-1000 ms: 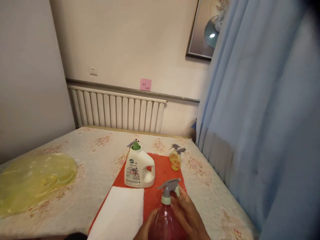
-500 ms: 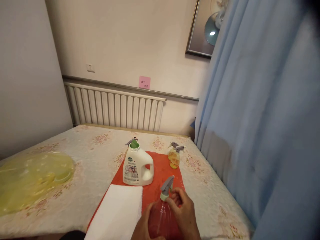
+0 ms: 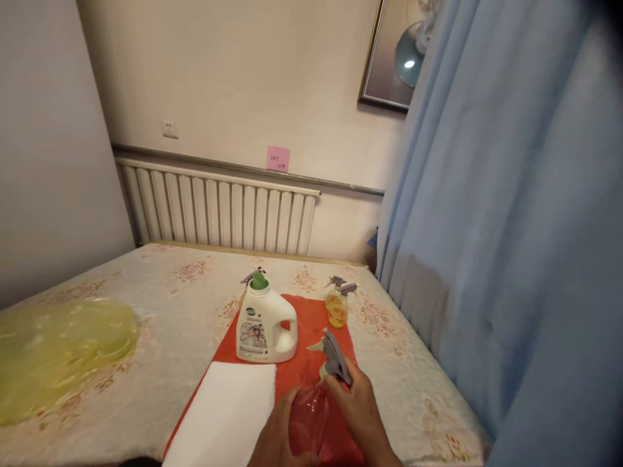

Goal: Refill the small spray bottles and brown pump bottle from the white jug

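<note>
At the lower middle, my left hand [image 3: 280,431] is closed around the body of a see-through spray bottle [image 3: 309,418], with the red cloth showing through it. My right hand [image 3: 357,405] pinches the pale green collar of its grey spray head [image 3: 335,358], thumb in front and fingers behind. The pale green trigger points left. Whether the collar sits tight on the bottle's neck, I cannot tell. Just beyond stands a white detergent jug [image 3: 267,324] with a green spout, on the red cloth [image 3: 306,311]. To the left of my hands lies a folded white towel [image 3: 224,412].
Two small spray bottles [image 3: 337,308] with yellow contents stand at the cloth's far right. Another grey spray head [image 3: 253,275] peeks out behind the jug. A yellow translucent sheet-like thing [image 3: 63,350] covers the table's left. Blue curtain [image 3: 487,227] hangs along the right.
The spray head has turned, so its trigger now points left instead of right. My right hand has shifted its grip on the collar. The view has moved slightly.
</note>
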A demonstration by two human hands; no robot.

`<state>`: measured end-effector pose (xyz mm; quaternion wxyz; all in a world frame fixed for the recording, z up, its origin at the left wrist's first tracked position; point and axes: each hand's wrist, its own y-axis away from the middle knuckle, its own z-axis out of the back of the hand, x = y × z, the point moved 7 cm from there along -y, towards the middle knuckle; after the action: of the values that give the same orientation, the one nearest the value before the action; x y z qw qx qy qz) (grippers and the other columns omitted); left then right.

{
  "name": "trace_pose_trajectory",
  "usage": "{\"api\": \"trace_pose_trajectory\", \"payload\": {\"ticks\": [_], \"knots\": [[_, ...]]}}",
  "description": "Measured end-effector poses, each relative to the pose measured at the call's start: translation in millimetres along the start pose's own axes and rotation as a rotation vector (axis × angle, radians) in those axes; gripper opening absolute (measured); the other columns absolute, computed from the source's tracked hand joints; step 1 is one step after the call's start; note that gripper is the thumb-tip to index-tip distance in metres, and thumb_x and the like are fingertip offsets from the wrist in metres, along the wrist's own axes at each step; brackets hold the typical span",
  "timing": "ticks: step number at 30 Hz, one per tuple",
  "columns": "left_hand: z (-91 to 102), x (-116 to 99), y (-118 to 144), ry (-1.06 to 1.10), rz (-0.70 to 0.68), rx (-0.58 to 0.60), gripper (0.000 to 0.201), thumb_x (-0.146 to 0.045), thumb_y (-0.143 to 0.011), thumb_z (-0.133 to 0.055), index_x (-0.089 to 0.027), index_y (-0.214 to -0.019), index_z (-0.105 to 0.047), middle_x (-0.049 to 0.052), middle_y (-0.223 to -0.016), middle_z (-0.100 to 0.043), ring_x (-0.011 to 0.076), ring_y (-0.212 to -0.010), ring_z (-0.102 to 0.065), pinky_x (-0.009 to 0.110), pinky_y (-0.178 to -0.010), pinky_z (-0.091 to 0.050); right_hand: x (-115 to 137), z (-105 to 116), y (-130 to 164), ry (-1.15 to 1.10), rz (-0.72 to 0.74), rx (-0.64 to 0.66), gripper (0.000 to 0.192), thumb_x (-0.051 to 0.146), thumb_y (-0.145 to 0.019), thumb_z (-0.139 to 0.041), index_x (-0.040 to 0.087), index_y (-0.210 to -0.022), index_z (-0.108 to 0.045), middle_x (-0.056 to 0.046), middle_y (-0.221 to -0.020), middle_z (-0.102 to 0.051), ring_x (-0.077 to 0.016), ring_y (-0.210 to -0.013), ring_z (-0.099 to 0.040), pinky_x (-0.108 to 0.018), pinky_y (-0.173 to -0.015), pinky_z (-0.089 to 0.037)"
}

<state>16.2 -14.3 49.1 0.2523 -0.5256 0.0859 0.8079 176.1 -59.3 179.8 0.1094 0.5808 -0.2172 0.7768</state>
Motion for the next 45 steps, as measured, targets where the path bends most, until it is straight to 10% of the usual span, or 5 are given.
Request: {"api": "trace_pose_trajectory", "payload": {"ticks": [7, 13, 26, 34, 45], "knots": [[8.6, 24, -28, 0.101, 0.099, 0.035, 0.094, -0.016, -0.054, -0.064, -0.016, -0.142, -0.030, 0.016, -0.150, -0.044, 0.0318, -0.142, -0.037, 0.044, -0.118, -0.028, 13, 44, -42, -0.344, 0.080, -0.157, 0.036, 0.035, -0.074, -0.074, 0.017, -0.105, -0.069, -0.004, -0.094, -0.073, -0.0199, -0.084, -0.063, -0.029, -0.077, -0.050], [12.2, 47, -55, 0.190, 0.060, 0.006, 0.092, -0.020, -0.054, -0.066, -0.014, -0.139, -0.032, 0.018, -0.148, -0.044, 0.0330, -0.141, -0.038, 0.045, -0.118, -0.029, -30, 75, -74, -0.643, 0.004, -0.413, 0.044, 0.033, -0.062, -0.085, 0.019, -0.100, -0.069, -0.002, -0.095, -0.070, -0.0143, -0.077, -0.064, -0.024, -0.068, -0.054], [-3.8, 95, -85, 0.217, -0.004, 0.110, 0.094, -0.008, -0.046, -0.067, -0.019, -0.136, -0.041, 0.016, -0.148, -0.046, 0.0370, -0.141, -0.036, 0.048, -0.120, -0.025, -200, -33, -118, -0.693, -0.439, -0.475, 0.036, 0.026, -0.045, -0.086, 0.022, -0.069, -0.061, 0.005, -0.057, -0.068, -0.0158, -0.055, -0.066, -0.027, -0.052, -0.058], [-0.1, 90, -82, 0.197, 0.012, 0.115, 0.093, -0.006, -0.044, -0.063, -0.021, -0.134, -0.043, 0.013, -0.145, -0.048, 0.0350, -0.139, -0.039, 0.047, -0.119, -0.028, -223, -80, -147, -0.544, -0.574, -0.335, 0.021, 0.021, -0.055, -0.077, 0.019, -0.068, -0.060, -0.003, -0.062, -0.071, -0.0200, -0.063, -0.071, -0.029, -0.056, -0.059], [-6.6, 103, -79, 0.111, -0.007, 0.111, 0.096, -0.006, -0.045, -0.061, -0.019, -0.138, -0.041, 0.014, -0.145, -0.048, 0.0352, -0.138, -0.040, 0.045, -0.119, -0.029, -216, -51, -134, 0.023, -0.548, -0.239, 0.021, 0.023, -0.064, -0.066, 0.021, -0.047, -0.053, 0.004, -0.031, -0.046, -0.0113, -0.030, -0.041, -0.021, -0.033, -0.025]]}}
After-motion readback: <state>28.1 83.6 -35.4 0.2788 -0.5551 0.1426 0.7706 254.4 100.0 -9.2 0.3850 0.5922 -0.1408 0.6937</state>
